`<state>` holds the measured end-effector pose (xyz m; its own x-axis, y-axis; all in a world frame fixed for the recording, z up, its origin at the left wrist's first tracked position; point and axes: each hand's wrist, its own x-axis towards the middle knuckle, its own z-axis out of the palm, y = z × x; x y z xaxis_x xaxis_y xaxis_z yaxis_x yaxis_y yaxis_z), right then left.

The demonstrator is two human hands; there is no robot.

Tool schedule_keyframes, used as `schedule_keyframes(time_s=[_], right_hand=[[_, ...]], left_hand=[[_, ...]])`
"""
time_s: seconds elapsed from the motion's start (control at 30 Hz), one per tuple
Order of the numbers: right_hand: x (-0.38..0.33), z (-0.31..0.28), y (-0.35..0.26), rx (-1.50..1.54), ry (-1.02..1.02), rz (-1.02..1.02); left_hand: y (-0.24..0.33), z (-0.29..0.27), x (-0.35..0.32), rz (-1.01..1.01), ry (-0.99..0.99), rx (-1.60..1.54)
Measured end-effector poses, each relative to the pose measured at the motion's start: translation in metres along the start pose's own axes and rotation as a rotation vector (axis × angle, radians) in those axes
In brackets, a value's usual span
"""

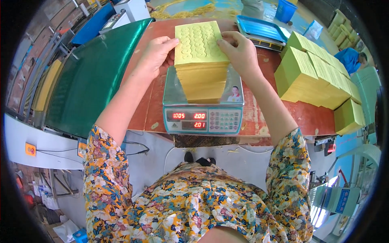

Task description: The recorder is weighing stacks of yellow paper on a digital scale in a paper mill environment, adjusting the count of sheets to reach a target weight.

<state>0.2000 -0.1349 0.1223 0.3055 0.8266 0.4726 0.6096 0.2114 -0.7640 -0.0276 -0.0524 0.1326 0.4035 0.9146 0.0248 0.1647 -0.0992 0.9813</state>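
Note:
A tall stack of yellow paper sheets (203,75) stands on the metal pan of a digital scale (171,91). Rows of round punched marks cover its top sheet. At the upper left edge of the stack, my left hand (157,53) pinches with the thumb near the top and the fingers down the side. Opposite it, my right hand (242,50) grips the upper right edge, its thumb lying by the top sheet. Some fingers of both hands are hidden by the hands themselves and the stack. Red digits glow on the scale's front panel (202,120), beside a keypad.
Several piles of yellow paper (300,75) sit on the right of the red table (150,109). A blue tray (261,29) rests on another scale at the back. A green sloping surface (91,77) borders the table's left. A person (350,60) is beyond the piles.

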Motion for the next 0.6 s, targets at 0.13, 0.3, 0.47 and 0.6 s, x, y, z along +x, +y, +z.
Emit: schedule_keyframes(time_s=[0.13,0.3,0.47,0.6], right_hand=[[-0.001,0.001,0.003,0.037,0.019,0.013],[-0.011,-0.017,0.004,0.268,0.099,0.067],[-0.091,-0.039,-0.015,0.505,0.141,0.205],[-0.151,-0.031,0.006,0.709,0.129,0.340]], left_hand=[[-0.004,0.010,-0.008,0.165,0.099,0.064],[-0.015,0.005,-0.030,0.205,0.285,-0.030],[-0.063,-0.031,-0.110,0.177,0.480,-0.255],[-0.100,-0.029,-0.152,0.025,0.605,-0.389]])
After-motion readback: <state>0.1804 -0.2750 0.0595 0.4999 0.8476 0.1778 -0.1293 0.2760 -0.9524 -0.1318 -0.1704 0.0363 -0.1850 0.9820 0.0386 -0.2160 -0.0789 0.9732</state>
